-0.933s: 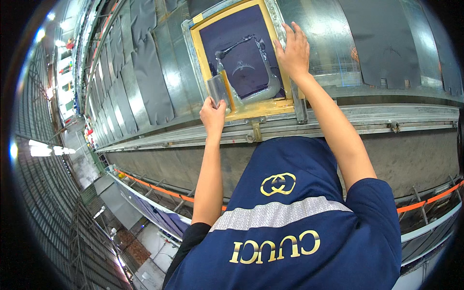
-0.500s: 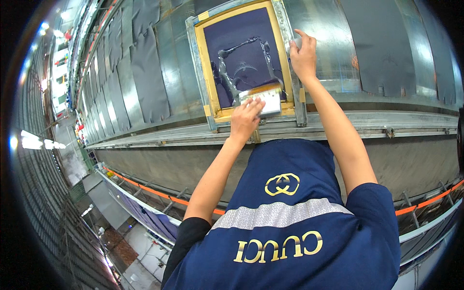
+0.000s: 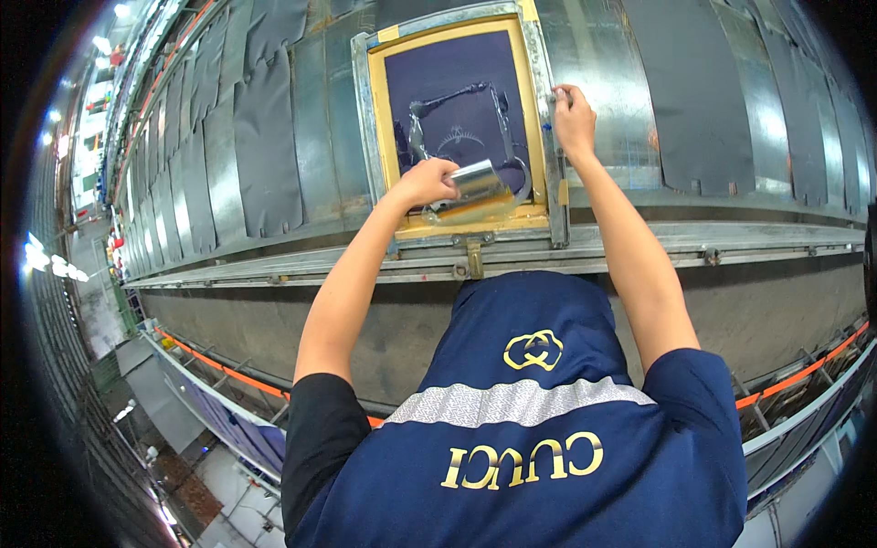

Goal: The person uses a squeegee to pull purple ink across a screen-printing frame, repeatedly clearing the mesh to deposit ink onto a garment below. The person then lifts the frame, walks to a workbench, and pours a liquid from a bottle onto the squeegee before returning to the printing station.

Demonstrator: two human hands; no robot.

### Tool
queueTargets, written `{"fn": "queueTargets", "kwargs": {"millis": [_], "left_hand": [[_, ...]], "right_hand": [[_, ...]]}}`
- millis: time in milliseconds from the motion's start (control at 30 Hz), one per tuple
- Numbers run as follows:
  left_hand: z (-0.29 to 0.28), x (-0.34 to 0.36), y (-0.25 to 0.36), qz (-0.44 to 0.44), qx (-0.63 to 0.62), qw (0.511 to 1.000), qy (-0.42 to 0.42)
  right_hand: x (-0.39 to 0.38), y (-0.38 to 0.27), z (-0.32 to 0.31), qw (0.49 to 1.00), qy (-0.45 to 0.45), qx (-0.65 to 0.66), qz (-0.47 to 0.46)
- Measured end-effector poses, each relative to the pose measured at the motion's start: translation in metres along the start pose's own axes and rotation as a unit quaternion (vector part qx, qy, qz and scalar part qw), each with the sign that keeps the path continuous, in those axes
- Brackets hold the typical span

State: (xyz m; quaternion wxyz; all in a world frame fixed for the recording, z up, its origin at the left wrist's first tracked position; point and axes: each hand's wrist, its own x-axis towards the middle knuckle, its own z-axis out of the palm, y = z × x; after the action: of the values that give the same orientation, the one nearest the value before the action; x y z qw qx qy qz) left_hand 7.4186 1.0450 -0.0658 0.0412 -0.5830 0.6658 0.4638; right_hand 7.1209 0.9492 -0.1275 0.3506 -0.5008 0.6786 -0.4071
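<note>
A screen printing frame, metal outside with yellow tape along its inner border, lies on the long table. Across its dark purple mesh run glossy dark ink streaks, with a pale curved design between them. My left hand is closed around one end of a squeegee, which has a silvery holder and an amber blade. It is tilted over the near end of the mesh, blade edge toward me. At the frame's right rail, my right hand has its fingers curled on the edge.
Dark fabric pieces lie in a row on the shiny table, to both sides of the frame. A metal rail runs along the table's near edge, with a bracket below the frame. An orange strip follows the walkway behind.
My left hand has shifted left and turned the squeegee, so its amber blade now faces the near side rather than the far side. My right hand has slid slightly nearer along the rail.
</note>
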Motion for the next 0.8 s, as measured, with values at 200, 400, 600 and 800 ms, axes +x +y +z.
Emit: {"fn": "queueTargets", "kwargs": {"millis": [200, 400, 600, 800], "left_hand": [[-0.034, 0.055, -0.015, 0.042, 0.024, 0.983, -0.176], [-0.114, 0.047, 0.02, 0.005, 0.163, 0.973, 0.16], [-0.015, 0.031, 0.021, 0.145, 0.229, 0.859, 0.435], [0.103, -0.065, 0.018, 0.133, 0.247, 0.882, 0.378]], "right_hand": [[-0.004, -0.002, -0.002, 0.999, 0.004, -0.018, -0.028], [-0.012, -0.009, 0.0, 0.999, -0.009, -0.021, -0.023], [-0.005, -0.003, -0.001, 0.998, 0.035, -0.002, -0.061], [-0.005, -0.005, -0.005, 1.0, 0.01, 0.005, -0.01]]}}
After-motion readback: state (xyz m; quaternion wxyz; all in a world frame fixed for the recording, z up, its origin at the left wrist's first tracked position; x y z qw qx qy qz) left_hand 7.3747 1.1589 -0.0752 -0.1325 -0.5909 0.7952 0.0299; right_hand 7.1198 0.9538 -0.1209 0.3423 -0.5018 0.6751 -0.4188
